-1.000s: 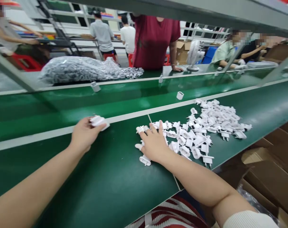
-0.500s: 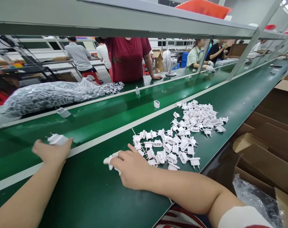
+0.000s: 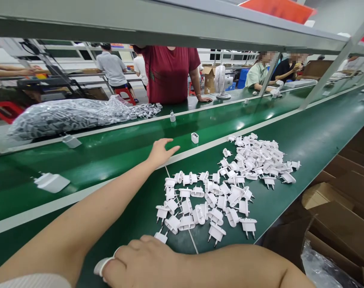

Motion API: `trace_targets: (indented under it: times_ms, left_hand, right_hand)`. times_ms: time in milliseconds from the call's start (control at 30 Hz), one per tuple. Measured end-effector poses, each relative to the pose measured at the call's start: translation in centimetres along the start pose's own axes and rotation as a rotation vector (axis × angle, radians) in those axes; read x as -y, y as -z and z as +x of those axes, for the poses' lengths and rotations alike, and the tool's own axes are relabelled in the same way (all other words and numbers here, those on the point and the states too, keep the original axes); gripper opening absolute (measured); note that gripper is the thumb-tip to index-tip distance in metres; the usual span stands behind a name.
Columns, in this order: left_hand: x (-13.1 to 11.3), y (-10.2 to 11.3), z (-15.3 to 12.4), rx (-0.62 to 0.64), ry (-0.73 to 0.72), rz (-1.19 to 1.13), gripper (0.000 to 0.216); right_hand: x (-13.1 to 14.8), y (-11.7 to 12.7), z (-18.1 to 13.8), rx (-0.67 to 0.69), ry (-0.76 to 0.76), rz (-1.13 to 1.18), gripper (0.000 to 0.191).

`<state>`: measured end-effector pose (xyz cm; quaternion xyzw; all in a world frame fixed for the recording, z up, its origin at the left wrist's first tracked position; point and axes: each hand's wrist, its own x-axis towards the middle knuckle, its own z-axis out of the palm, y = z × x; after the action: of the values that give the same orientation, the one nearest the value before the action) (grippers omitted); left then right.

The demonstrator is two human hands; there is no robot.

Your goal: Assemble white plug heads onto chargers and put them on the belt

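Observation:
My left hand (image 3: 162, 151) is stretched out over the green belt (image 3: 115, 160), fingers apart and holding nothing. It is nearest a small white cap (image 3: 194, 137) standing on the belt just to its right. My right hand (image 3: 139, 264) lies at the near edge with its fingers curled. Something white shows at its fingertips, and I cannot make out what it is. Several white plug parts (image 3: 206, 200) lie spread on the mat between my arms and to the right. A white assembled plug (image 3: 51, 182) lies alone on the belt at the left.
A clear bag of parts (image 3: 73, 116) lies on the far side of the line. A person in a red shirt (image 3: 169, 72) stands behind it, near a small fan (image 3: 220, 82). Cardboard boxes (image 3: 334, 208) sit low on the right. A metal shelf (image 3: 169, 24) runs overhead.
My left hand let go of the white plug on the belt and swung right towards the small cap. My right hand drew back from the pile to the near edge.

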<state>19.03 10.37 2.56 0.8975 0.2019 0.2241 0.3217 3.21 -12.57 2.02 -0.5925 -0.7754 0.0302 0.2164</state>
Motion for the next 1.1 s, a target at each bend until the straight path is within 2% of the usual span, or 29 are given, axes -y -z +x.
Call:
trace_targets:
  times_ms: [67,133,233,333,467,600,700,767,833,933,1000,1100]
  left_hand:
    - [-1.4,-2.6,1.6,0.065,0.007,0.017,0.078]
    - [-2.5,-4.8,2.9,0.109,0.026,0.038,0.091]
    - [-3.3,-7.0,4.3,0.154,0.056,0.061,0.066]
    - [-3.4,-8.2,5.1,0.155,0.077,0.075,0.043]
    - [-3.9,-8.4,5.5,0.107,0.137,0.098,0.042]
    - [-4.6,-7.7,5.5,0.088,0.194,0.055,0.040]
    - [-4.5,-6.1,4.2,0.087,0.200,-0.041,0.039]
    - [-3.8,-4.2,2.2,0.092,0.190,-0.117,0.039]
    - [-2.8,-1.6,-0.8,0.095,0.186,-0.194,0.040]
    - [-0.8,3.2,-6.4,0.059,0.216,-0.300,0.052]
    - [0.5,6.2,-10.7,-0.003,0.252,-0.366,0.057]
    - [2.1,9.3,-17.1,-0.087,0.329,-0.456,0.060]
  right_hand:
    - [-0.1,-0.1,0.2,-0.003,0.020,-0.031,0.022]
    - [-0.2,0.2,0.5,0.029,0.024,-0.043,0.023]
    - [-0.5,0.9,0.9,0.075,-0.015,-0.037,0.027]
    - [-1.0,1.1,1.3,0.146,-0.054,-0.003,0.025]
    - [-1.6,0.5,1.7,0.190,-0.028,0.002,0.021]
    - [-1.7,-0.2,1.6,0.207,0.034,0.036,0.018]
    - [-1.1,-0.2,1.0,0.167,0.003,0.007,0.012]
    - [-0.6,0.2,0.5,0.155,-0.018,-0.001,0.023]
    - [-0.4,0.8,0.1,0.183,-0.021,0.027,0.036]
    - [-0.6,2.0,-0.3,0.167,-0.078,0.101,0.039]
    - [-1.1,2.9,-0.3,0.063,-0.181,0.193,0.039]
    - [-2.3,3.9,0.1,-0.257,-0.374,0.462,0.028]
